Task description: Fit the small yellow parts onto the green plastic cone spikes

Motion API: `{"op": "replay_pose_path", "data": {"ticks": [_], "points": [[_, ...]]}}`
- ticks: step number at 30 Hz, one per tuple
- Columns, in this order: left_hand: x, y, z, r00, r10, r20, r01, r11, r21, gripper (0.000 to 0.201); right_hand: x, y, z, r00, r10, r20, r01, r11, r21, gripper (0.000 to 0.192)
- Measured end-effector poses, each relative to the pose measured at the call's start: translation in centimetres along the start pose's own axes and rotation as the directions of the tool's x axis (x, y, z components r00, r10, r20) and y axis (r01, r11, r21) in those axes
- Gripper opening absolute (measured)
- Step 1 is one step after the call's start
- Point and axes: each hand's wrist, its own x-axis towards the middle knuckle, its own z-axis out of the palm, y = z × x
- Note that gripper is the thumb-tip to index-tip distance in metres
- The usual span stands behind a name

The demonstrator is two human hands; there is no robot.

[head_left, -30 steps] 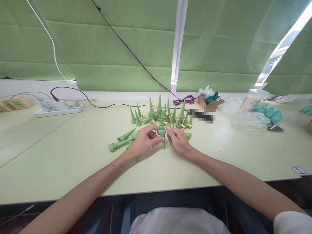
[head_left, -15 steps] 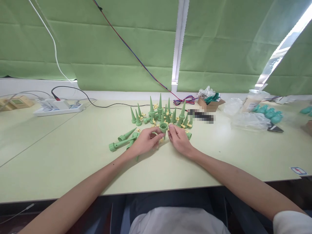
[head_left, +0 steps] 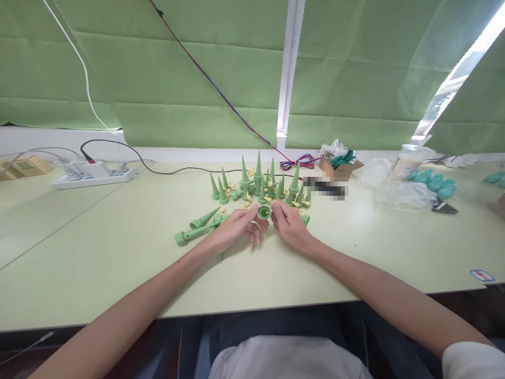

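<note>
My left hand (head_left: pixel 241 225) holds a green plastic watering spike (head_left: pixel 264 212) by its rim, thumb on top and the other fingers curled below. The spike's round open end faces me, showing the hollow inside, and its point is hidden. My right hand (head_left: pixel 291 223) is closed in a pinch against the spike's right side. A bit of yellow at those fingertips looks like a small valve, mostly covered. Just beyond, a cluster of green spikes (head_left: pixel 258 176) stands points up among yellow valves (head_left: pixel 270 183). Left of my left hand, several spikes (head_left: pixel 193 234) lie on their sides.
On the pale table (head_left: pixel 118 273), a white power strip (head_left: pixel 92 178) sits at the left. At the back right are a cardboard box (head_left: pixel 340 169), coiled wires (head_left: pixel 302 161), a plastic cup (head_left: pixel 410 160), clear bags (head_left: pixel 404 196) and teal bulb-shaped pieces (head_left: pixel 436 183). A black cable (head_left: pixel 177 171) crosses behind the spikes.
The held spike has tilted, so its open end turns more toward me and its point no longer shows below. My left fingers have shifted around it; my right hand stays nearly in place.
</note>
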Motion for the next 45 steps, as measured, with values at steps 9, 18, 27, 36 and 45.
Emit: {"op": "replay_pose_path", "data": {"ticks": [9, 18, 27, 36, 45], "points": [[0.0, -0.3, -0.4, 1.0, 0.027, -0.014, -0.026, 0.999, 0.047, 0.053, 0.0, 0.8, 0.0, 0.999, 0.02, 0.041, -0.021, 1.0, 0.01, 0.043], [-0.4, -0.4, -0.4, 0.976, 0.198, -0.087, -0.139, 0.882, 0.451, 0.032, 0.1, 0.9, -0.1, 0.999, -0.009, 0.041, 0.014, 0.991, -0.133, 0.045], [0.1, -1.5, -0.7, 0.884, 0.457, -0.092, -0.286, 0.689, 0.666, 0.028, 0.2, 0.9, 0.2, 0.999, -0.037, -0.009, 0.034, 0.967, -0.252, 0.047], [-0.1, -0.7, 0.0, 0.886, 0.437, -0.156, -0.242, 0.723, 0.648, 0.027, 0.1, 0.2, 0.4, 0.999, 0.03, -0.038, -0.036, 0.983, -0.18, 0.049], [-0.1, -0.1, 0.3, 0.96, 0.215, -0.182, -0.131, 0.913, 0.387, 0.045, 0.3, 0.1, 0.0, 0.989, 0.054, -0.139, -0.059, 0.998, -0.035, 0.046]]}}
